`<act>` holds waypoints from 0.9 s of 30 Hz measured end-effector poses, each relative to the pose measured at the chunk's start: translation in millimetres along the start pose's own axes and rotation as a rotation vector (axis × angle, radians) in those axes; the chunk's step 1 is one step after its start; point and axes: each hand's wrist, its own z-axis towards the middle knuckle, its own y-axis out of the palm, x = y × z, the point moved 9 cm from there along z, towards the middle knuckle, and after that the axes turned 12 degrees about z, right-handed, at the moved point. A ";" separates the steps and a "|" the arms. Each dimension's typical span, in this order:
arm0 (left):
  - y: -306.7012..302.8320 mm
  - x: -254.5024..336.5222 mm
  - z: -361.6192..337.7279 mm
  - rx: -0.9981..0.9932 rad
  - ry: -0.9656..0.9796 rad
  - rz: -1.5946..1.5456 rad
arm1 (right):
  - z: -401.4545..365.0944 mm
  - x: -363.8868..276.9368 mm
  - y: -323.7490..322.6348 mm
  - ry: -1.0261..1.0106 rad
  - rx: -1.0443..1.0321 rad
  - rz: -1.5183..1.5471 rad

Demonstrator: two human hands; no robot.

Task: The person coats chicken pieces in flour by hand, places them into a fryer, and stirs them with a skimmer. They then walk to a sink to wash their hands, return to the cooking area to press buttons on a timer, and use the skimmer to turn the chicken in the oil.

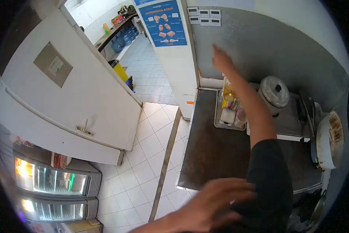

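Observation:
My right hand (223, 61) reaches up in front of the grey wall panel, its index finger stretched out and the other fingers folded in. Nothing shows in it. Above the fingertip, several small white digital timers (204, 17) are fixed to the wall. Below my right forearm stands a metal tray (230, 126) with jars and containers, partly hidden by the arm. My left hand (219, 200), slightly blurred, hangs near the front edge of the dark table (217, 155), thumb and fingers apart, with nothing in it.
A lidded pot (274, 92) stands at the back right, beside a large round pan (329, 139) propped on its side. To the left are a white door (65, 89) and glass-fronted fridges (52, 180). A blue poster (164, 25) hangs by a doorway.

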 end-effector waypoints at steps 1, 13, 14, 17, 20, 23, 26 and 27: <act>-6.7 -51.3 -22.4 0.037 -0.171 0.017 | 21.8 -1.7 -20.0 0.059 0.046 -0.077; 87.0 -215.6 -539.4 0.638 -1.594 -0.099 | 109.2 12.4 -14.4 -0.141 0.335 -0.313; 89.1 -208.4 -538.1 0.646 -1.639 -0.178 | 109.8 14.1 -13.3 -0.181 0.404 -0.343; 72.1 -162.6 -461.7 0.720 -1.690 -0.040 | 105.7 10.6 -12.9 -0.182 0.452 -0.394; 81.0 -169.9 -472.0 0.675 -1.632 -0.073 | 108.8 7.7 -16.3 -0.109 0.386 -0.383; 82.3 -169.5 -472.5 0.655 -1.605 -0.072 | 103.7 5.3 -17.6 -0.068 0.331 -0.362; 80.2 -165.8 -468.8 0.642 -1.599 -0.063 | 105.5 4.2 -23.8 -0.088 0.330 -0.389; 80.8 -166.2 -468.8 0.648 -1.592 -0.064 | 106.0 4.5 -22.5 -0.097 0.330 -0.402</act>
